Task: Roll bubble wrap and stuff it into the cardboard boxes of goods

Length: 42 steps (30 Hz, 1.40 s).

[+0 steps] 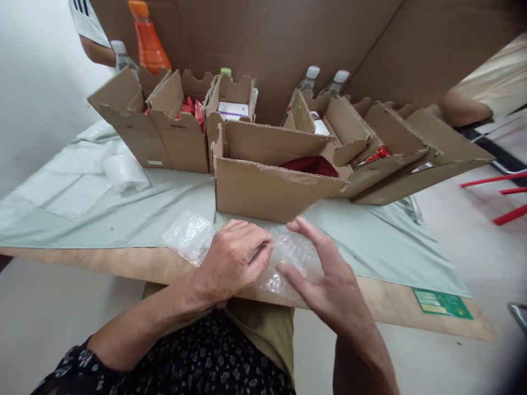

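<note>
At the table's front edge my left hand (234, 253) pinches clear bubble wrap (294, 249) between thumb and fingers. Facing it, my right hand (325, 274) has its thumb and fingers spread apart beside the same wrap. More bubble wrap (190, 237) lies just left of my left hand, partly hidden by it. Directly beyond both hands stands an open cardboard box (272, 186) with dark red material (310, 164) inside.
Several cardboard bins (181, 140) hold red packets and small boxes. An orange bottle (149, 46) stands behind them, before a tall cardboard panel (255, 38). Bubble wrap bags (82, 170) lie at left. A green card (442, 303) is at the right edge. Other people's arms show behind.
</note>
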{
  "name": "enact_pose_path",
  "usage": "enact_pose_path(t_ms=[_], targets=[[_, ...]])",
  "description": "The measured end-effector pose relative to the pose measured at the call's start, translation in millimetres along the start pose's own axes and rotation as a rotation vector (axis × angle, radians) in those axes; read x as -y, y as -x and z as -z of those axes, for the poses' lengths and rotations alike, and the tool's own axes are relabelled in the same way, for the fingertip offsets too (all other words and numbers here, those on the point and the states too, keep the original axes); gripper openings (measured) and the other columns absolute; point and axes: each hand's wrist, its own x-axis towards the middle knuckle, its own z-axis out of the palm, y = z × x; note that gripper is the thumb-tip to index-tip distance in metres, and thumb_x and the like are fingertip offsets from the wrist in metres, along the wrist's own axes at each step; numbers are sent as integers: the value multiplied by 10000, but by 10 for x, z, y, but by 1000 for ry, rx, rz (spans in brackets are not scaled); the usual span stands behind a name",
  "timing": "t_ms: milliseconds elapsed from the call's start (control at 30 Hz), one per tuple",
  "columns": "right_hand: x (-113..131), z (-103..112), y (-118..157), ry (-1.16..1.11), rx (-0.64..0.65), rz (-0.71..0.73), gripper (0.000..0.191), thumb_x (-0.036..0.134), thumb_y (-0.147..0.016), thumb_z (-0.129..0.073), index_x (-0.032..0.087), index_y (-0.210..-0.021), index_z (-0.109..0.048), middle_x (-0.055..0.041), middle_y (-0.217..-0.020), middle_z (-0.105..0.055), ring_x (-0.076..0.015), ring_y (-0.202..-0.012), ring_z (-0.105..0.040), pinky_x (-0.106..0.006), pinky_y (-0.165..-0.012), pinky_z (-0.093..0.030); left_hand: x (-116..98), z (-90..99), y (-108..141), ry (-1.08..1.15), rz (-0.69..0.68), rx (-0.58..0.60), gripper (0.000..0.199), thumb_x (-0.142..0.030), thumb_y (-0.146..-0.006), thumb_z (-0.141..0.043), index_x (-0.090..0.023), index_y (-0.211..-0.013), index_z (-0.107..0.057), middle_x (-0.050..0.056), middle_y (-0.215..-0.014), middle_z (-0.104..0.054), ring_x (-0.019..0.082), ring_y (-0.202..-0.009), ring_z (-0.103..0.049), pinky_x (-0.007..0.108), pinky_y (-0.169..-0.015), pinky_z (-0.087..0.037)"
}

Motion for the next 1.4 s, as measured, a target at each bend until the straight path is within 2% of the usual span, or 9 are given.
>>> enact_pose_path(t_ms=[133,367,633,800,933,1033,1200,1300,1400], targets=[[4,-8,-52,-66,-206,-52,185,230,-939,-673,300,-1071,-784,-18,-943,-784,-211,-871,-739,-366,-833,-607,93,22,66,-72,-13,51,102,-152,-917,-613,-217,-891,-688,45,-887,-741,214,-852,-673,365,-799,-513],[-164,283,142,-155,-542,-177,57,313,-872,-815,258,-889,-816,-21,-839,-766,-179,-735,-698,-313,-691,-567,764,504,494,-95,310,105,145,-184,-818,-632,-251,-885,-742,35,-922,-796,247,-893,-735,376,-817,-572],[-298,-12,201,-189,-306,-290,161,343,-896,-739,229,-791,-783,5,-708,-732,-149,-627,-653,-266,-588,-512,923,1328,534,204,625,107,269,-522,-813,-753,-254,-799,-746,47,-740,-746,232,-709,-704,327,-643,-581],[-595,-392,72,-159,-233,-385,255,425,-902,-679,186,-850,-752,-35,-770,-750,-175,-678,-663,-318,-663,-547,1234,1121,534,-38,677,59,380,-504,-807,-698,-214,-1049,-736,102,-968,-777,285,-864,-729,411,-778,-604],[-837,-389,142,76,-393,-359,411,445,-902,-694,173,-1210,-700,-126,-1169,-752,-264,-1007,-714,-456,-871,-590,1264,926,597,-440,479,-99,558,-433,-874,-666,-192,-1374,-621,186,-1321,-691,416,-1263,-626,606,-1086,-498],[-741,-318,235,239,-461,-195,405,358,-962,-661,207,-1337,-634,-145,-1352,-679,-301,-1236,-657,-535,-1009,-557,1069,791,690,-571,288,-175,580,-346,-948,-639,-214,-1498,-513,179,-1440,-616,392,-1356,-569,604,-1159,-454],[-294,-580,206,334,-103,77,437,303,-1032,-574,226,-1461,-546,-147,-1531,-577,-293,-1434,-532,-501,-1126,-491,775,344,813,-536,10,191,471,-258,-1017,-546,-221,-1485,-519,163,-1587,-513,352,-1499,-458,571,-1211,-416],[-269,-804,187,420,203,58,532,438,-1042,-544,210,-1521,-511,-153,-1607,-507,-344,-1489,-465,-526,-1113,-484,847,184,898,-563,39,409,531,-385,-1029,-533,-193,-1523,-500,191,-1656,-437,392,-1548,-389,618,-1242,-338],[-469,-857,253,502,317,-42,571,493,-1053,-491,202,-1544,-507,-142,-1633,-482,-353,-1521,-420,-556,-1185,-405,1021,271,1001,-614,169,446,647,-531,-1020,-512,-188,-1566,-463,199,-1706,-352,431,-1580,-320,647,-1259,-270]])
